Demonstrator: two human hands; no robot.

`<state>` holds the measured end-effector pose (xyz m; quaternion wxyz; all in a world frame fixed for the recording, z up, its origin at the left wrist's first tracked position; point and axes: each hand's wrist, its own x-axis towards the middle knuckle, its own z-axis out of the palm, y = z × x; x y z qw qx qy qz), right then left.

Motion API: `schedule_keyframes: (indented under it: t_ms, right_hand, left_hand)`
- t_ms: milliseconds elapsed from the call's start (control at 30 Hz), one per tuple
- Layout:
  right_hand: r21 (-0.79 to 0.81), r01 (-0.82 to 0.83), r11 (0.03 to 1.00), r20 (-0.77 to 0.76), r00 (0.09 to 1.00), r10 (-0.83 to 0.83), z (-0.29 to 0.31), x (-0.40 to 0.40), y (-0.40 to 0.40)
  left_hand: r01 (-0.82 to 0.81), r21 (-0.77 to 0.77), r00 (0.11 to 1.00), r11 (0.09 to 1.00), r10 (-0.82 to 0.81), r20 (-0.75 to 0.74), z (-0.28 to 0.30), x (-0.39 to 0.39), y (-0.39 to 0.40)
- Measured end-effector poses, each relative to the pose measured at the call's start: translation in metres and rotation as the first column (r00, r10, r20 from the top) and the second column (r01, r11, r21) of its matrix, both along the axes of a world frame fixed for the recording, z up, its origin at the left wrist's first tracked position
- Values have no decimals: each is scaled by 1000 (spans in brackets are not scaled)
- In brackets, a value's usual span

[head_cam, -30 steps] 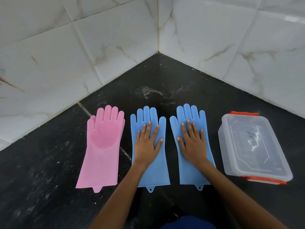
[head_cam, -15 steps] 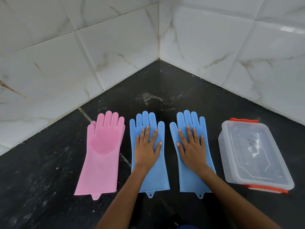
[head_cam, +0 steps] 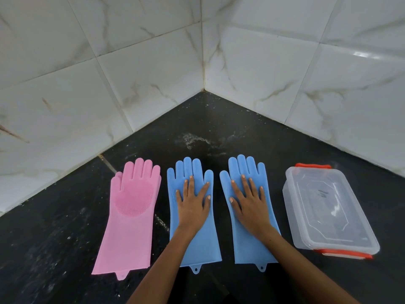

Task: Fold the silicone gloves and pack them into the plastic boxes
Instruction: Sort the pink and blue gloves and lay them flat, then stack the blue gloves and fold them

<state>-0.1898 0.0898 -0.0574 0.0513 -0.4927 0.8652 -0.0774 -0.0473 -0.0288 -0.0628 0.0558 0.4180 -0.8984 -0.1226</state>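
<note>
A: Three gloves lie flat on the black counter (head_cam: 65,227). What's hidden?
B: Palms of both blue ones: left hand (head_cam: 192,207) covers the left blue glove (head_cam: 197,244), right hand (head_cam: 252,207) the right blue glove (head_cam: 252,249), fingers straight, spread.
A: The pink glove (head_cam: 129,229)?
B: Untouched, toward the left edge.
A: The box?
B: Clear plastic box (head_cam: 328,211), lid on, red clips, right edge; I can't make out anything inside.

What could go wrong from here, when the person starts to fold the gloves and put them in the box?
1. The plastic box has its lid on with orange latches; both hands are flat on the blue gloves, left hand and right hand, so a folded glove may spring open while the box is opened.
2. Only one box shows for three gloves; the pink glove may not fit.
3. The black surface looks dusty and may soil the gloves.
</note>
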Motion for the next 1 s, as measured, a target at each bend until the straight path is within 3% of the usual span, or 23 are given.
schedule_keyframes:
  t_ms: [133,300,467,833,900,1000]
  right_hand:
    - [-62,154,986,42,988,-152,6,2,13]
    - [-35,246,969,74,967,-243,12,6,36]
    - [-29,297,955,49,954,-295,15,17,48]
    - [-40,388,921,-79,917,-390,20,19,54]
    - [-134,411,902,-1,910,-415,25,20,54]
    - [-318,510,800,325,851,-413,42,25,50]
  left_hand:
    - [-46,11,987,999,48,-156,17,-24,4]
    - [156,67,922,985,-121,-367,36,-75,21]
    - [329,92,903,940,-284,-322,42,-116,42]
    - [192,171,969,966,-160,-186,54,-152,66]
    - [183,209,967,961,-137,-217,56,-150,64]
    - [168,279,945,946,-73,-320,62,-141,54]
